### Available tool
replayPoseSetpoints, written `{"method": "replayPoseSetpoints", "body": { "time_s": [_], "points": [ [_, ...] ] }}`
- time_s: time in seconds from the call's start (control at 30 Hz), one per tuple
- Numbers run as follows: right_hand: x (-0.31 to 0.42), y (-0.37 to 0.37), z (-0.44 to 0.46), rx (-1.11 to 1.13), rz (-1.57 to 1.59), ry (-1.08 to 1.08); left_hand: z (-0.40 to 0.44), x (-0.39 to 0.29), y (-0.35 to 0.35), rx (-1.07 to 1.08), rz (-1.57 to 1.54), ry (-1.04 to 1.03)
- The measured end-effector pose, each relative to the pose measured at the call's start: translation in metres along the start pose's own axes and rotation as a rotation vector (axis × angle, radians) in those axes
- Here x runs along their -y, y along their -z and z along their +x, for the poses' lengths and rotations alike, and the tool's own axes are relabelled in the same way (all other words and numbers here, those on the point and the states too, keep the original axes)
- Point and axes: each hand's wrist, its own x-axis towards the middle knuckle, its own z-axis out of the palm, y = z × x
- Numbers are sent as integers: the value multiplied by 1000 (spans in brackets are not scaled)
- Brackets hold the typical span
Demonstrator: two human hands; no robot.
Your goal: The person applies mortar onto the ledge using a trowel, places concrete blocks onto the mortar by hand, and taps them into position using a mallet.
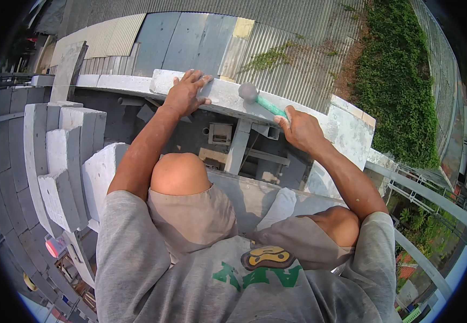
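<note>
Two hands work at the pale block (222,95). The right hand (302,129) grips the green handle of the mallet (261,100); its grey head sits past those fingers, on the side toward the left hand (186,95), seemingly touching the block or just over it. The left hand's fingers are spread open on the block's top. Beyond both hands' fingers is the roof (293,59); stacked blocks (64,156) stand left of the left fingers

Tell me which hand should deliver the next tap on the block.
Likely the right hand: it grips the mallet, whose head is at the white block. The left hand rests there, holding no tool.
</note>
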Motion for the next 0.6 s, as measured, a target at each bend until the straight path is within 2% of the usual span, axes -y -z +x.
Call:
{"method": "replayPoseSetpoints", "body": {
  "time_s": [0.13, 0.33, 0.43, 0.47, 0.6],
  "points": [
    [5, 2, 3, 52, 6, -81, -3, 0, -3, -6, -4, -5],
    [34, 18, 7, -64, 130, 98, -2, -1, -1, -33, -33, -1],
    [33, -1, 23, -47, 47, 125, -5, -2, 5, -15, -32, 8],
    [33, -6, 31, 61, 3, 75, -5, -3, 5, -9, -35, 7],
    [35, -5, 41, 216, 4, -54, -3, 2, 0, -37, -27, -17]
  ]
}}
